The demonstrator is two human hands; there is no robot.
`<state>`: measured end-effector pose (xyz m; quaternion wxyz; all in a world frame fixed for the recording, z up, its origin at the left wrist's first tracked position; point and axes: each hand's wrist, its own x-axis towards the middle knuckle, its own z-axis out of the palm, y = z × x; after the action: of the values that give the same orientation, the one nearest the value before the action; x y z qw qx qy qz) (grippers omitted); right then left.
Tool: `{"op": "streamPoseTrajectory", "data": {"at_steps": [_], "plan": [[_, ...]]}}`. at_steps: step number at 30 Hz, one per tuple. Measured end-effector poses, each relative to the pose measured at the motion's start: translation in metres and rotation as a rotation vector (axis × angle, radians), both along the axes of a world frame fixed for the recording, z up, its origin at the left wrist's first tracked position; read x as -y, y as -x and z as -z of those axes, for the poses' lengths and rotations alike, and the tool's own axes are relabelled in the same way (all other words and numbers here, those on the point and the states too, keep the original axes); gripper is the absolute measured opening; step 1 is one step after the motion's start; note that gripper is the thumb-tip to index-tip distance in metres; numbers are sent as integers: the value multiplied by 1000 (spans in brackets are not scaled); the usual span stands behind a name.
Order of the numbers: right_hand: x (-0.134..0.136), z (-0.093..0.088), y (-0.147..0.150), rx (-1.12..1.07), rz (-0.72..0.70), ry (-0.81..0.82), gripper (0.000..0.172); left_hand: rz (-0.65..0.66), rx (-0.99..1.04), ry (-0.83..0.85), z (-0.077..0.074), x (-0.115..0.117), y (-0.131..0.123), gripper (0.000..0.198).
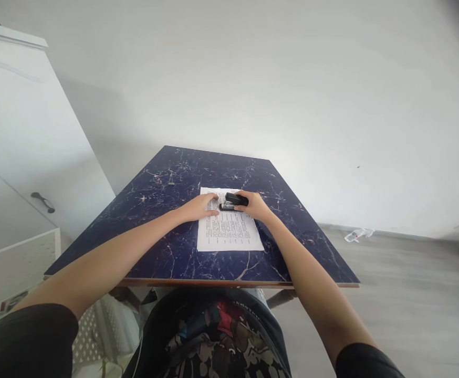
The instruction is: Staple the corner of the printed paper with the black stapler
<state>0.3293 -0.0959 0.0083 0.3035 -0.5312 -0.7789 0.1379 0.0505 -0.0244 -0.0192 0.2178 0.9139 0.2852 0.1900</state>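
Observation:
A printed sheet of white paper [229, 228] lies in the middle of a dark blue marbled table [166, 252]. My left hand [202, 206] rests flat on the paper's upper left part, fingers stretched out. My right hand [253, 205] is closed around a black stapler [235, 199] that sits over the upper part of the sheet. The stapler's jaw end points left, close to my left fingertips.
A small dark item [170, 184] lies on the table's far left. A white cabinet [20, 157] with a dark handle [42, 201] stands at the left. A crumpled clear plastic bottle [358, 234] lies on the grey floor by the white wall.

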Motion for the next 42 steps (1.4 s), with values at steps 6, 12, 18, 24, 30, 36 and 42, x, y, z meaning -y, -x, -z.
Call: {"op": "streamPoseTrajectory", "data": {"at_steps": [6, 12, 18, 24, 30, 36, 42], "plan": [[4, -8, -23, -188, 152, 40, 45, 37, 3, -81, 1, -2, 0, 47], [6, 1, -34, -727, 178, 612, 35, 39, 15, -73, 0, -2, 0, 45], [1, 9, -31, -894, 183, 736, 24, 7, 50, -33, -2, -1, 0, 44], [3, 4, -28, -889, 224, 717, 22, -12, 64, 13, -7, 2, 2, 46], [4, 3, -26, -862, 224, 705, 21, -12, 68, 36, -6, 0, 5, 44], [5, 9, -31, -730, 145, 600, 38, -8, 128, 20, -6, -1, 6, 35], [6, 6, -27, -159, 28, 167, 45, -74, 185, 45, -8, 0, 5, 25]]}}
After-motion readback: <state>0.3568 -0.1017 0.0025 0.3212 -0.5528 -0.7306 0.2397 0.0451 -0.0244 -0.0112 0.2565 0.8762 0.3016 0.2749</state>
